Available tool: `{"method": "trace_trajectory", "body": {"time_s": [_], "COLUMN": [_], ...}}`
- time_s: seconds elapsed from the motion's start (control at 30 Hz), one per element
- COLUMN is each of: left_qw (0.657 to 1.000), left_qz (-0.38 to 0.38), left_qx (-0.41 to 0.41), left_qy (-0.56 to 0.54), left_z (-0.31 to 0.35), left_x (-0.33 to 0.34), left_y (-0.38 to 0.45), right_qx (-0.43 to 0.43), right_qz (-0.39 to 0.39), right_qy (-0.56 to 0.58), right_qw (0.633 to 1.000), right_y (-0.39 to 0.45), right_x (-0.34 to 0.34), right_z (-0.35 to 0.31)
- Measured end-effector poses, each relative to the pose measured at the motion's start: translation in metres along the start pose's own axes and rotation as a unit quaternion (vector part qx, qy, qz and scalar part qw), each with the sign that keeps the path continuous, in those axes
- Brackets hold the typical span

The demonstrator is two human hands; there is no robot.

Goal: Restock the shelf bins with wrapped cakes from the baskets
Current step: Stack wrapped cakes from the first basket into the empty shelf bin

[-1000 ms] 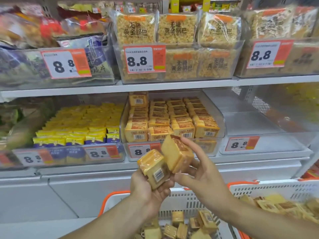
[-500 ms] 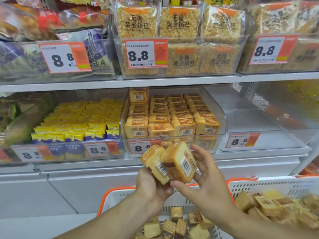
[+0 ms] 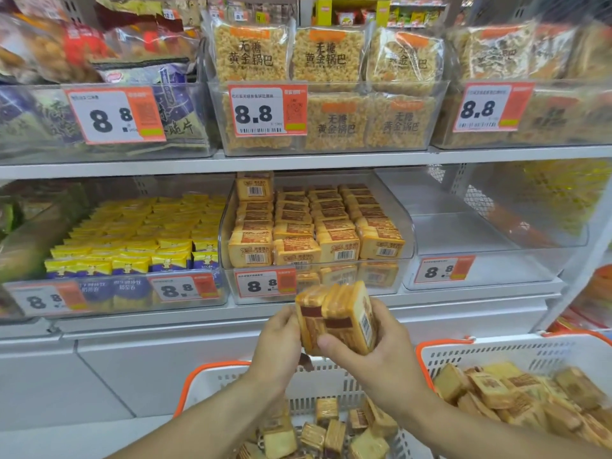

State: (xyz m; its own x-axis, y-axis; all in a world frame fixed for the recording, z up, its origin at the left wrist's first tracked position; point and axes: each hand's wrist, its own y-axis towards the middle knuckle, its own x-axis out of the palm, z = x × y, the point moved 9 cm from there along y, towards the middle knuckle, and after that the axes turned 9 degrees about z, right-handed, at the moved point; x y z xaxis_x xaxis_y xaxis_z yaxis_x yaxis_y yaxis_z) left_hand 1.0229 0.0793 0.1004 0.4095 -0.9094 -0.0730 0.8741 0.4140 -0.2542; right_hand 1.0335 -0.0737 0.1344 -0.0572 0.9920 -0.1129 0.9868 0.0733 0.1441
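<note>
Nearest me, two white baskets with orange rims: the left basket (image 3: 212,382) holds loose wrapped cakes at its bottom, the right basket (image 3: 440,354) is piled much fuller. Just above the left basket my left hand (image 3: 278,342) and right hand (image 3: 387,356) hold two wrapped cakes (image 3: 334,318) pressed side by side as one block. Left fingers curl round the block's left side, right thumb across the front, right fingers wrapped behind; both hands grasping, nothing released.

Risks, my judgement: wrappers look slick, so the pair could shear apart and one cake drop back into the basket if either hand loosens. The target cake bin (image 3: 318,286), middle of the lower shelf, looks nearly full in neat rows, so pushing two in at once could knock the front row askew or catch on the clear front lip. The price tag (image 3: 265,283) on that lip could get bumped.

Farther: left bin (image 3: 116,293) full of yellow-and-blue packets, right bin (image 3: 490,270) apparently empty, tag still on it. Lower shelf (image 3: 430,304) is white metal. Upper shelf carries clear bins of bagged rice-crisp snacks with 8.8 tags. Shop aisle, bright even light, more racking at far right.
</note>
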Motion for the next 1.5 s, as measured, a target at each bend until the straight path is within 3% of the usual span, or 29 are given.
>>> {"method": "trace_trajectory", "body": {"time_s": [0.1,0.2,0.3,0.4,0.47,0.53,0.63,0.7,0.77,0.83,0.93,1.1,1.17,1.23,1.33,1.4,1.5], "left_qw": [0.996,0.986,0.980,0.950,0.949,0.966,0.979,0.976,0.969,0.959,0.958,0.974,0.936,0.869,0.802,0.766,0.755], "left_qz": [-0.014,-0.085,-0.191,-0.294,-0.294,-0.239,-0.179,-0.187,-0.204,-0.225,-0.216,-0.071,0.028,0.062,0.008,-0.034,-0.050], "left_qx": [0.069,0.105,-0.005,-0.108,-0.113,-0.092,-0.091,-0.087,-0.071,-0.050,-0.001,0.216,0.318,0.380,0.337,0.318,0.311], "left_qy": [0.061,0.100,0.047,0.008,0.007,0.019,-0.032,-0.072,-0.117,-0.165,-0.191,-0.013,0.149,0.311,0.492,0.557,0.575], "left_z": [0.006,0.018,0.008,-0.004,-0.009,-0.012,-0.010,-0.004,0.004,0.015,0.032,0.069,0.083,0.085,0.060,0.043,0.035], "left_x": [-0.004,0.003,0.008,0.013,0.014,0.013,0.007,0.004,-0.002,-0.006,-0.016,-0.054,-0.072,-0.072,-0.062,-0.056,-0.055], "left_y": [0.002,0.001,-0.001,-0.017,-0.021,-0.017,-0.009,-0.006,-0.002,0.001,0.003,0.014,0.021,0.026,0.040,0.042,0.044], "right_qx": [0.026,0.030,-0.017,-0.113,-0.182,-0.221,-0.172,-0.047,0.062,0.059,-0.039,-0.157,-0.197,-0.209,-0.188,-0.172,-0.185], "right_qz": [-0.003,-0.017,-0.049,-0.092,-0.129,-0.155,-0.153,-0.176,-0.211,-0.216,-0.165,-0.100,-0.059,-0.035,-0.039,-0.048,-0.059], "right_qy": [-0.024,-0.063,-0.147,-0.257,-0.313,-0.340,-0.283,-0.160,-0.043,-0.006,-0.022,-0.048,-0.102,-0.157,-0.209,-0.247,-0.256], "right_qw": [0.999,0.997,0.988,0.955,0.923,0.901,0.931,0.970,0.975,0.975,0.985,0.981,0.973,0.964,0.959,0.952,0.947], "right_y": [-0.004,0.002,0.013,0.017,0.014,0.009,0.013,0.015,0.012,0.015,0.030,0.069,0.091,0.117,0.154,0.176,0.197], "right_x": [-0.003,-0.010,-0.013,-0.005,0.006,0.015,0.014,0.015,0.023,0.029,0.031,0.036,0.045,0.061,0.090,0.111,0.137], "right_z": [0.011,0.017,0.011,-0.001,-0.006,-0.009,-0.006,0.001,0.006,-0.002,-0.029,-0.071,-0.086,-0.092,-0.085,-0.075,-0.068]}}
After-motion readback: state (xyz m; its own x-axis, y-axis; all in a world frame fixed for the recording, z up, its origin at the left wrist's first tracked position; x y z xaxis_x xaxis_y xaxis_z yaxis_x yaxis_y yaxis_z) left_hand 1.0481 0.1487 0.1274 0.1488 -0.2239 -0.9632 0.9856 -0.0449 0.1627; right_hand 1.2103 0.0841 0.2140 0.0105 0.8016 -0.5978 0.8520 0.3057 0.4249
